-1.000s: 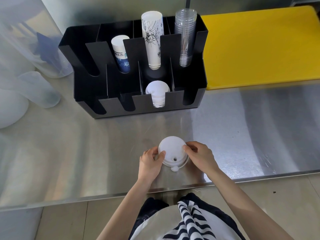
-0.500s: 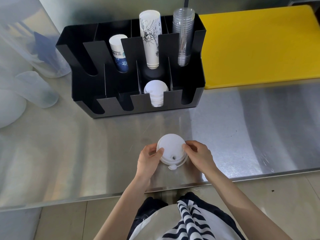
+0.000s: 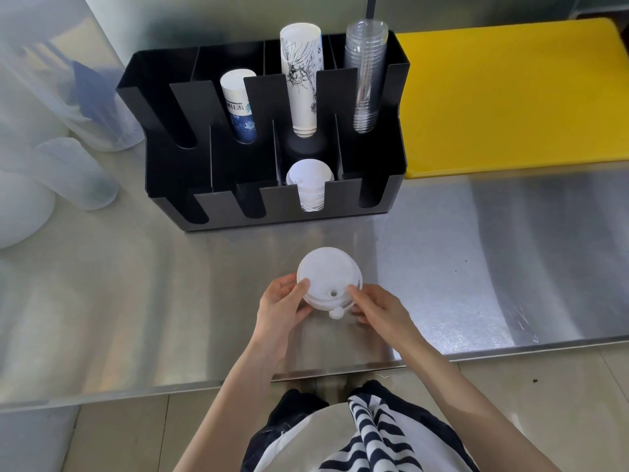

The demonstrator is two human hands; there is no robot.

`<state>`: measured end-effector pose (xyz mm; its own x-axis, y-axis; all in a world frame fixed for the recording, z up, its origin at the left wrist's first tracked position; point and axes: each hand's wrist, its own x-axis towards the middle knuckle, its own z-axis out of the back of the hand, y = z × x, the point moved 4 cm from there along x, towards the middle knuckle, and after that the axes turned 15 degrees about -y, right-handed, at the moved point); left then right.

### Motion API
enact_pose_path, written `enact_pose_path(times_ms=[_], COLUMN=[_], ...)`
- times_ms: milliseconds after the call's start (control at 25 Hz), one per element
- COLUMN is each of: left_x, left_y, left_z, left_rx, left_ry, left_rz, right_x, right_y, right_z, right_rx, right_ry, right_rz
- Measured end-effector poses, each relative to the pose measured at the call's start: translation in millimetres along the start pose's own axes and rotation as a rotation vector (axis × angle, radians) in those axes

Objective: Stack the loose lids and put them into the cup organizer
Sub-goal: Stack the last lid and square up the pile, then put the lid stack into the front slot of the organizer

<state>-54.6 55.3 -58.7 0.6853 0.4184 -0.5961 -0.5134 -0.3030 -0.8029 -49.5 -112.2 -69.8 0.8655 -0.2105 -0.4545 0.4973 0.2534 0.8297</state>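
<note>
Pinching the white lid stack point(image 3: 326, 277) between your left hand point(image 3: 282, 304) and right hand point(image 3: 377, 308), you hold it near the organizer point(image 3: 218, 172).

The lids point(image 3: 327, 278), pinched between the left hand point(image 3: 284, 301) and right hand point(image 3: 376, 306), rose off the table point(image 3: 442, 267) and tilted so the top faced nearer the camera. Both hands moved slightly farther, toward the organizer point(image 3: 272, 137). The left thumb point(image 3: 301, 287) slid farther onto the top lid's rim.
</note>
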Motion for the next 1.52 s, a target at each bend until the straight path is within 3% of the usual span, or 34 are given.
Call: enact_pose_path(times_ms=[160,360,720,960,1120,1520], left_x=[0,-3,1,11,15,40], left_y=[-5,-7,-12,-37,-56,-125], left_z=[1,1,3,-1,-7,-16], left_rx=[-0.014,-0.020,0.034,0.434,0.583,0.647], left_ry=[-0.008,0.005,0.010,0.076,0.096,0.038], left_rz=[-0.004,0.001,-0.091,-0.499,-0.751,-0.941], right_x=[-15,-16,-11,-1,11,49], right_y=[-2,3,8,23,43,103], right_z=[-16,-20,-24,-25,-28,-43], right_rx=[0.007,0.107,0.009,0.036,0.062,0.079], right_ry=[0.191,0.155,0.126,0.094,0.095,0.105], right_rz=[-0.007,-0.010,0.071,0.143,0.201,0.342])
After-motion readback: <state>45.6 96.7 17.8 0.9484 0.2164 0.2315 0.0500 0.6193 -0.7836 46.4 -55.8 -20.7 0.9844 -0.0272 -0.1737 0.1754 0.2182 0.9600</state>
